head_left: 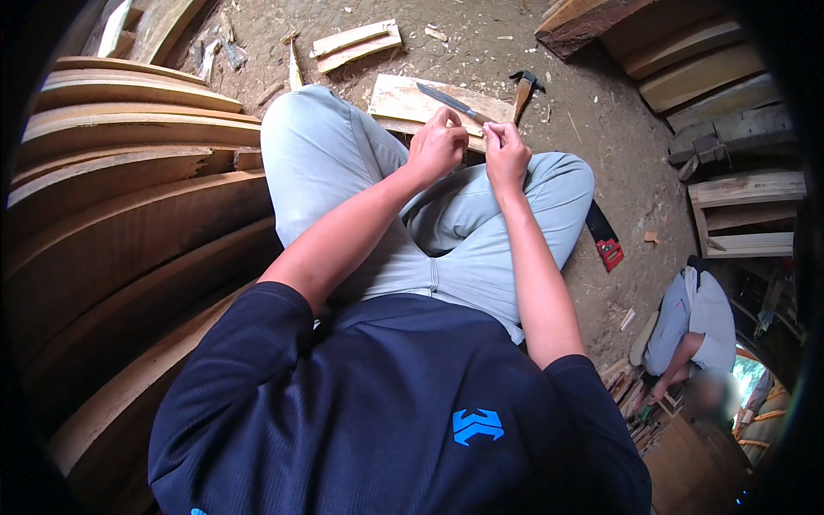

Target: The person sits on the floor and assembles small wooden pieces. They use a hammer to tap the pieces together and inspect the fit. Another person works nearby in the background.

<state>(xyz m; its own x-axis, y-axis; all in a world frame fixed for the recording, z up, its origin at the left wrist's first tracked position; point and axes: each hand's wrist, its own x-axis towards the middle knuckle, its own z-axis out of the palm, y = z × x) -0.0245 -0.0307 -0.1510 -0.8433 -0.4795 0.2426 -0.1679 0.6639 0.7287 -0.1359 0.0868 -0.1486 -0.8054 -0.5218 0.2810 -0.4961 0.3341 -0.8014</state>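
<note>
Just beyond both curled hands, flat pale board (403, 99) with long knife (451, 102).

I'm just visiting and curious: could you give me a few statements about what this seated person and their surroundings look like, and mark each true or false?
1. Both hands, left hand and right hand, are raised close together over the knees. True.
2. A hammer lies on the dirt floor. True.
3. The long blade is in the right hand. False: it lies on the wooden board.
4. The curved planks are stacked on the person's right. False: on the left.
</note>
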